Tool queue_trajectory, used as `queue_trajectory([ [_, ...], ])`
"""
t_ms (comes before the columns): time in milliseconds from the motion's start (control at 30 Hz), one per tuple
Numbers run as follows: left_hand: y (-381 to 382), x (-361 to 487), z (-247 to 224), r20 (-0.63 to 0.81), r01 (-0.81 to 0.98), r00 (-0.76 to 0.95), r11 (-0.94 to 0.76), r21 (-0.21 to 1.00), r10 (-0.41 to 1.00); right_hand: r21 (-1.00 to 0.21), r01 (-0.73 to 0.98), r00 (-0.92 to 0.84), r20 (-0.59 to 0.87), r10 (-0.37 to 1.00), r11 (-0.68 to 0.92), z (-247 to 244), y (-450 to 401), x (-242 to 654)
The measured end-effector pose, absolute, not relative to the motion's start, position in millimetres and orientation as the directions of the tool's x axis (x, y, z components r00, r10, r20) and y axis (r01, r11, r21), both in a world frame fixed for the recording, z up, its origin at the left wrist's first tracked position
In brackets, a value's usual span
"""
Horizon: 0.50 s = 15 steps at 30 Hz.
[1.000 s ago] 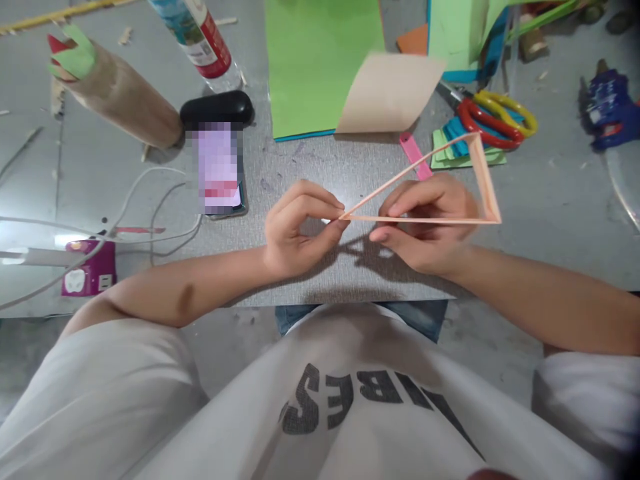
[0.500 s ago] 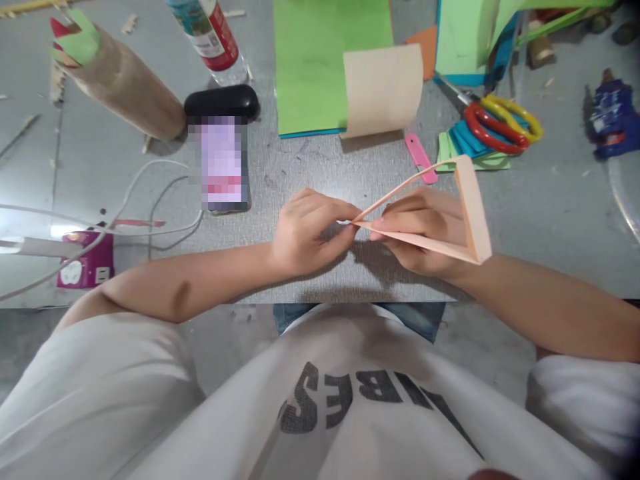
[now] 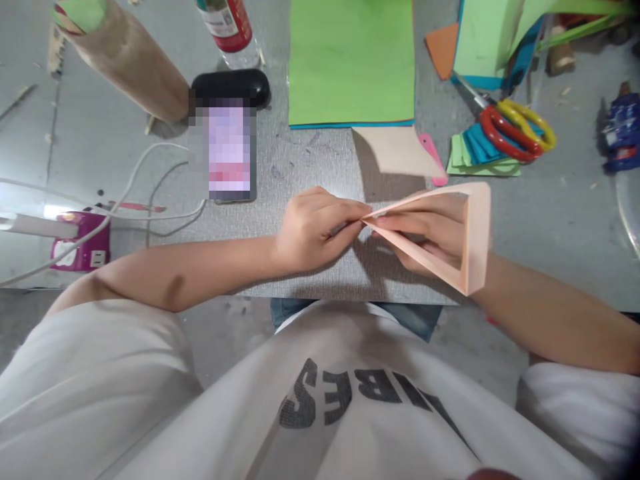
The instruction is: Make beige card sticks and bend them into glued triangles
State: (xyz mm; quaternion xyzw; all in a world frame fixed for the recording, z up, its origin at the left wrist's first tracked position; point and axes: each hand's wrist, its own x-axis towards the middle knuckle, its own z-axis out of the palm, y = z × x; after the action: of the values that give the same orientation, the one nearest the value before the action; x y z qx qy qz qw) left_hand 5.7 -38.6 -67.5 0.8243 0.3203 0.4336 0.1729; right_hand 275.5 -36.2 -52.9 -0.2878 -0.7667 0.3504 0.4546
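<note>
A peach paper strip [image 3: 479, 233], folded into a triangular loop, is held above the near edge of the table. My left hand [image 3: 320, 230] pinches the loop's pointed left corner, where the strip's two ends meet. Behind and partly inside the loop, my right hand [image 3: 425, 230] has its fingertips on the same corner; its fingers are partly hidden by the strip. Just beyond the right hand lies a curled beige paper piece [image 3: 395, 148], with a pink cutter [image 3: 434, 159] beside it.
A green paper stack [image 3: 350, 60] lies ahead. Red-and-yellow scissors [image 3: 515, 130] rest on small paper pieces [image 3: 457, 157] to the right, near a blue glue gun [image 3: 623, 130]. On the left are a phone [image 3: 229, 150], black case [image 3: 230, 88], bottle [image 3: 230, 27], brown roll [image 3: 130, 63] and cables [image 3: 135, 180].
The strip's loop has tilted and its right side has swung lower, toward me. The beige paper has slid off the green stack toward my hands. My left hand has shifted slightly right.
</note>
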Motion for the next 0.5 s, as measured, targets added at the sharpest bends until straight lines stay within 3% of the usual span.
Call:
queue_trajectory([
  [500,-36.7,9.1,-66.8,0.656,0.267,0.439,-0.786,0.558,0.614,-0.605,0.046,-0.474,0.688,0.550,0.795,-53.8,-29.6,269.9],
])
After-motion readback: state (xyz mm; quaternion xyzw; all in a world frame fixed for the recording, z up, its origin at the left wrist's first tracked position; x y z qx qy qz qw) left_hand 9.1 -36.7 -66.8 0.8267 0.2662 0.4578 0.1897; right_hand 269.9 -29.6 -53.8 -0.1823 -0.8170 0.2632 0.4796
